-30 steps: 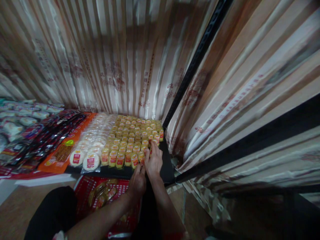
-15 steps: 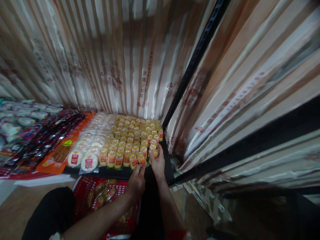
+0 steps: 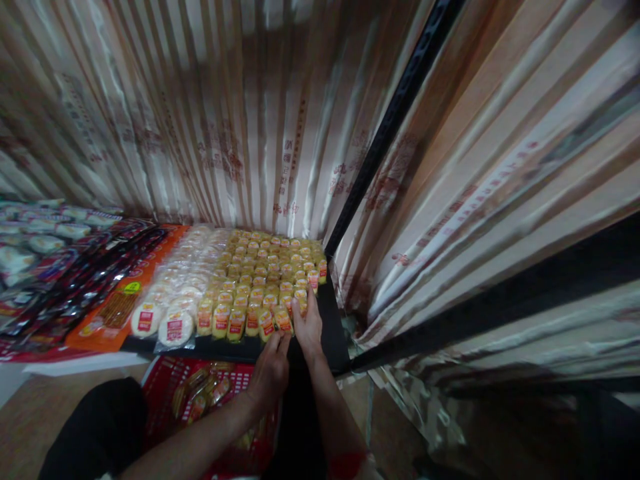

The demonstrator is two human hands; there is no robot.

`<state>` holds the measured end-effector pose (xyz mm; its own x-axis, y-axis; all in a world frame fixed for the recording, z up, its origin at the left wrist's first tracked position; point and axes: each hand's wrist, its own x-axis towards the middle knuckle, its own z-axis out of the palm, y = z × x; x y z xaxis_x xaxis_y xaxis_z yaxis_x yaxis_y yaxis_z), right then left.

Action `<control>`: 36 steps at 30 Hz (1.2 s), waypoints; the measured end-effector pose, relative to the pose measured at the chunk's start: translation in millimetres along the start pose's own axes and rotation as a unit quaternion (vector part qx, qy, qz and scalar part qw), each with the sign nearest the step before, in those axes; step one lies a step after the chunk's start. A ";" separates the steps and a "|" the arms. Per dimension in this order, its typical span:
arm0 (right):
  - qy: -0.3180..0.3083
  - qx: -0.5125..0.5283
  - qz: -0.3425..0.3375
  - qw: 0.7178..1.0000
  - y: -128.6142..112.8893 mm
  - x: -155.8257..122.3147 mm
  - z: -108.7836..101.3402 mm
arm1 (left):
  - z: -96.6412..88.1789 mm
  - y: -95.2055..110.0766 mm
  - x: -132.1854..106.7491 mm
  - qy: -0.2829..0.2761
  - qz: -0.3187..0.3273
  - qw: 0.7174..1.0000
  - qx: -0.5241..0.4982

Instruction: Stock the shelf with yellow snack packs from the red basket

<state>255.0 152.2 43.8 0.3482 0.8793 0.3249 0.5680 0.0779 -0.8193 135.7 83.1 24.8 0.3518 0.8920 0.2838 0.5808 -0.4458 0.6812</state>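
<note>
Rows of small yellow packaged cakes [image 3: 260,280] with orange-red labels cover the right part of a black shelf [image 3: 225,349]. At the front edge my left hand [image 3: 271,363] is closed, its fingertips pinching the lower end of a tilted packaged cake [image 3: 283,321]. My right hand [image 3: 307,328] reaches along the right side of the rows. Its thumb and fingers are around another packaged cake [image 3: 301,297], mostly covered by the hand. Several more wrapped cakes [image 3: 197,403] lie in a red basket [image 3: 163,370] below the shelf, partly behind my left forearm.
Left of the cakes are round white wrapped biscuits [image 3: 176,327], an orange snack pack [image 3: 117,310], dark packets [image 3: 75,287] and white-green packets [image 3: 30,233]. A pleated printed curtain [image 3: 240,120] hangs behind. A black metal post [image 3: 385,140] and a black bar [image 3: 480,293] border the right.
My right hand has shifted slightly back and left, over the cake it was gripping at the right edge. My left hand stays at the front cake. The view has moved a little.
</note>
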 end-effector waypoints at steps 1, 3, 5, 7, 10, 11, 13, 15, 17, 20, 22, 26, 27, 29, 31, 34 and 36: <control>-0.002 -0.007 -0.004 1.000 -0.8 -0.1 1.2 | 0.0 -0.7 -0.1 -0.002 0.003 1.000 -0.001; -0.004 -0.017 -0.011 1.000 -1.7 -0.6 3.1 | 0.2 -2.1 -0.2 -0.004 0.011 1.000 0.000; -0.002 -0.019 -0.016 1.000 -1.7 -0.9 3.5 | 0.7 -3.7 -0.5 0.000 0.016 1.000 0.005; 0.004 -0.011 -0.011 1.000 -1.1 -0.8 2.7 | 1.6 -5.2 -0.9 0.006 0.019 1.000 0.007; 0.012 0.001 0.014 1.000 -1.3 0.3 1.9 | 3.3 -6.6 -1.2 0.015 0.025 1.000 0.008; 0.011 0.003 0.023 1.000 -2.0 0.8 2.5 | 3.8 -6.7 -1.0 0.018 0.026 0.999 0.009; 0.005 0.004 0.033 0.999 -4.3 1.7 5.0 | 4.1 -6.6 -0.5 0.020 0.022 0.999 0.011; 0.001 0.008 0.038 0.999 -7.3 2.1 7.8 | 3.6 -6.3 0.3 0.018 0.018 1.000 0.010; 0.007 0.014 0.040 0.999 -9.7 1.6 8.7 | 2.5 -6.3 0.8 0.008 0.017 1.000 0.010; 0.026 0.033 0.037 0.998 -10.4 -1.4 5.2 | 0.5 -6.7 1.0 -0.006 0.014 1.000 0.013; 0.035 0.047 0.042 0.997 -8.6 -5.4 1.4 | -0.8 -6.5 0.8 -0.010 0.013 1.000 0.012; 0.043 0.041 0.072 0.996 -0.4 -18.5 -4.3 | -3.7 -3.6 -0.2 -0.019 0.005 1.000 0.016; 0.049 0.031 0.079 0.995 2.2 -22.6 -5.2 | -4.2 -2.8 -0.7 -0.020 0.003 1.000 0.017; 0.065 0.007 0.082 0.995 7.6 -30.4 -6.3 | -4.8 -2.1 -2.2 -0.023 0.006 1.000 0.016; 0.076 -0.015 0.063 0.995 12.5 -36.6 -7.1 | -4.6 -2.9 -4.2 -0.020 0.012 1.000 0.013; 0.079 -0.035 0.015 0.996 16.9 -41.1 -7.2 | -3.4 -5.3 -6.9 -0.007 0.017 1.000 0.009; 0.079 -0.042 -0.004 0.996 17.0 -41.4 -6.8 | -3.2 -6.4 -7.7 0.003 0.017 1.000 0.007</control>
<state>255.4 113.9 19.6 0.4530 0.7935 0.4063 0.6296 0.0380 -0.7760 126.9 79.4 20.4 0.3675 0.8766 0.3107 0.5782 -0.4770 0.6619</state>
